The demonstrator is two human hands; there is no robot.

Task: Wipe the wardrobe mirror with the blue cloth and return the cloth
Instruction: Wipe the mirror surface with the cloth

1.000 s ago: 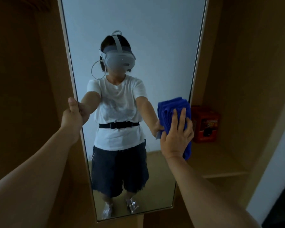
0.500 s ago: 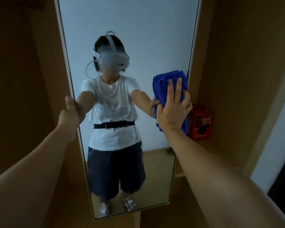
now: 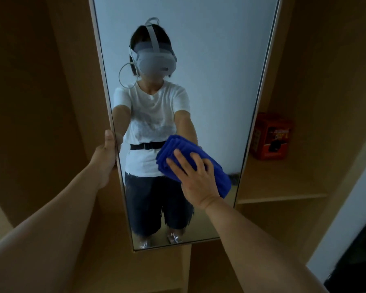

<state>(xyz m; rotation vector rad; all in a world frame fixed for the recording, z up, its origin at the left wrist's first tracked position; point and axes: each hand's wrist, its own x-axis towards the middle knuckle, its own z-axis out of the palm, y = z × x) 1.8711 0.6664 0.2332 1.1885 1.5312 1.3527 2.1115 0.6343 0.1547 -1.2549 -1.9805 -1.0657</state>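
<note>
Since 0.5 s ago, the blue cloth (image 3: 193, 163) has slid down from the mirror (image 3: 209, 85) upper right edge to its lower middle. Right hand (image 3: 195, 178) presses it with flat, spread fingers (image 3: 181, 158). Left hand (image 3: 106, 153) grips the mirror's left edge.

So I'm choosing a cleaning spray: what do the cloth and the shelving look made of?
Blue cloth: soft, matte, thick folded layers, probably microfibre or terry. Shelving: smooth tan panels, likely laminated board or wood; the dim light hides any grain.
</note>
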